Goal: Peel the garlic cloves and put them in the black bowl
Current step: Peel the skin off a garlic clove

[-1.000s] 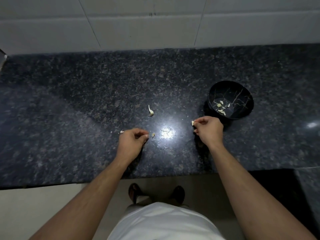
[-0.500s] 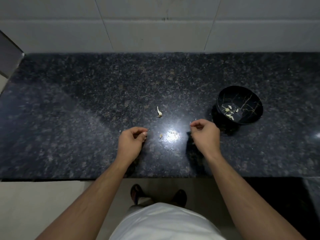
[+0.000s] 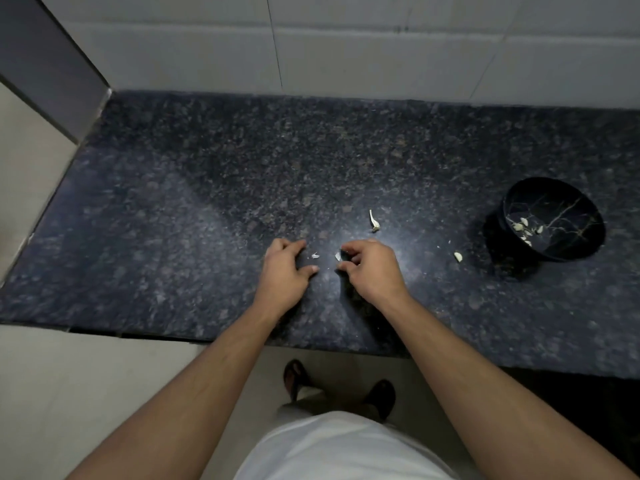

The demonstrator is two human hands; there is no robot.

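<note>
The black bowl [image 3: 568, 207] stands at the right of the dark granite counter [image 3: 207, 202], with several peeled garlic cloves [image 3: 523, 228] in it. One clove [image 3: 458, 256] lies on the counter just left of the bowl. My right hand [image 3: 372, 270] is near the counter's front middle, its fingertips pinched on a small white garlic piece [image 3: 337, 256]. My left hand [image 3: 285, 271] rests beside it, thumb and fingers spread and holding nothing. A tiny white flake of skin [image 3: 315, 255] lies between the hands.
A curled garlic stem or peel [image 3: 374, 221] lies just behind my right hand. A white tiled wall [image 3: 346, 46] runs along the back, and a grey panel [image 3: 52, 64] closes the counter's left end. The front edge is under my forearms.
My right hand moved left, away from the bowl, to the small piece beside my left hand. A clove now lies on the counter near the bowl. The view shifted left.
</note>
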